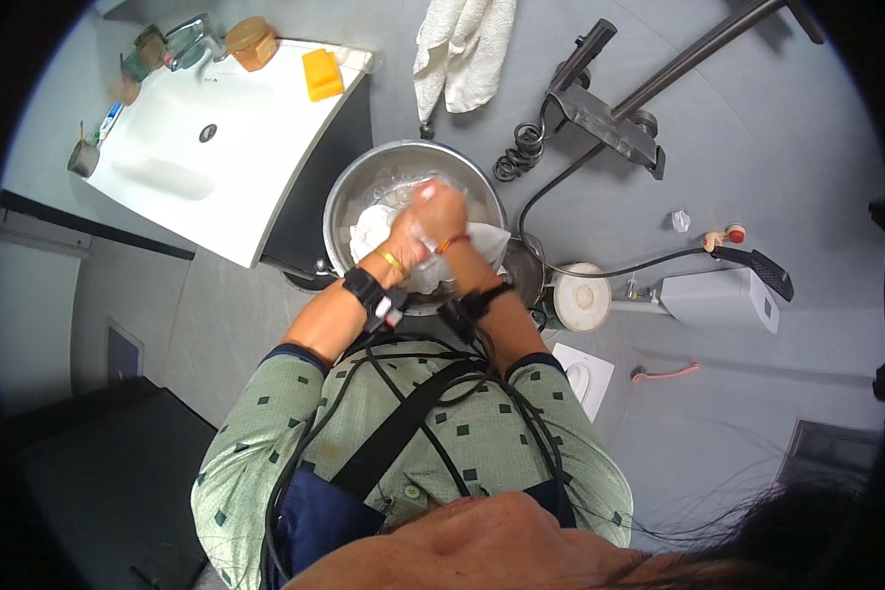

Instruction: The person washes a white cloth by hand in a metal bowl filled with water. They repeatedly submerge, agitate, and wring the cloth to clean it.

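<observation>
A round metal basin [337,199] stands in front of me, with water and white cloth [372,227] in it. Over the basin my left hand [408,230] and my right hand [442,212] press together, both blurred. White fabric shows around and below them, and a part of it seems to be gripped between them. Which fingers hold it is hidden. Some of the cloth lies against the basin's near right side.
To the left is a white washbasin [243,140] with a yellow soap-like block [323,75] on its corner. A white towel [466,55] hangs beyond the basin. At right are a shower hose [531,214], a lidded bucket [582,297] and a white cistern [715,299].
</observation>
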Motion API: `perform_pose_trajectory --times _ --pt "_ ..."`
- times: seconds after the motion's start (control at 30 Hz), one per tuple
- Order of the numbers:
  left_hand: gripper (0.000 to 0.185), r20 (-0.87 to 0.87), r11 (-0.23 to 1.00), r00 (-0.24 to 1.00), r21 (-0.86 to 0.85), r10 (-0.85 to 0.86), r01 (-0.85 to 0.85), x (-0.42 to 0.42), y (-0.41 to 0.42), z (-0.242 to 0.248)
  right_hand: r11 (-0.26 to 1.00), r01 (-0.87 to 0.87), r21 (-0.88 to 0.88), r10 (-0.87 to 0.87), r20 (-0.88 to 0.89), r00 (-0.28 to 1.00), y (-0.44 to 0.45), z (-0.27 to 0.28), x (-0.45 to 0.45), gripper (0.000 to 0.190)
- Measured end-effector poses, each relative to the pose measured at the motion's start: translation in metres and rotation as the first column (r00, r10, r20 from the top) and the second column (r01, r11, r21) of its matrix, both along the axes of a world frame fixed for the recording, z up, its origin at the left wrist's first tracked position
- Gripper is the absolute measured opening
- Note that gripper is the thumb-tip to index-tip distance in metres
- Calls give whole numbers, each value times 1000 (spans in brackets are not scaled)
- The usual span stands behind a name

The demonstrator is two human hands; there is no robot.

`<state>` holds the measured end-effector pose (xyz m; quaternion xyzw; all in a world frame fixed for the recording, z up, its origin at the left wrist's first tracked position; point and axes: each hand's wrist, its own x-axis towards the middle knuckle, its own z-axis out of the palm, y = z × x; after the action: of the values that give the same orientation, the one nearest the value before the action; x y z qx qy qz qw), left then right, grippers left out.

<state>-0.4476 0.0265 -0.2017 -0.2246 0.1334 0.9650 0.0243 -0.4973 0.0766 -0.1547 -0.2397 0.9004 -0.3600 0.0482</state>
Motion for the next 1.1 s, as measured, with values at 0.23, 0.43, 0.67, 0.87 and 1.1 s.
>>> perform_pose_trajectory --times 0.23,0.43,0.67,0.87,1.1 --pt "21 -221 981 958 21 -181 191 -7 -43 -23 961 -238 -143 204 -220 954 -4 -32 14 24" --pt "31 342 890 928 -363 -148 276 -14 -19 -47 998 60 19 -63 220 973 11 -88 -44 43" --pt "36 143 981 986 -166 -81 104 -44 -86 -73 904 209 -373 53 583 811 26 -138 -90 46" --pt "54 307 511 951 -824 41 244 -77 -96 -136 993 -30 -118 75 395 916 15 -166 -108 62" --pt "51 835 -674 503 -506 -225 538 -65 -99 -205 642 -575 507 150 653 743 -3 -203 -84 50"
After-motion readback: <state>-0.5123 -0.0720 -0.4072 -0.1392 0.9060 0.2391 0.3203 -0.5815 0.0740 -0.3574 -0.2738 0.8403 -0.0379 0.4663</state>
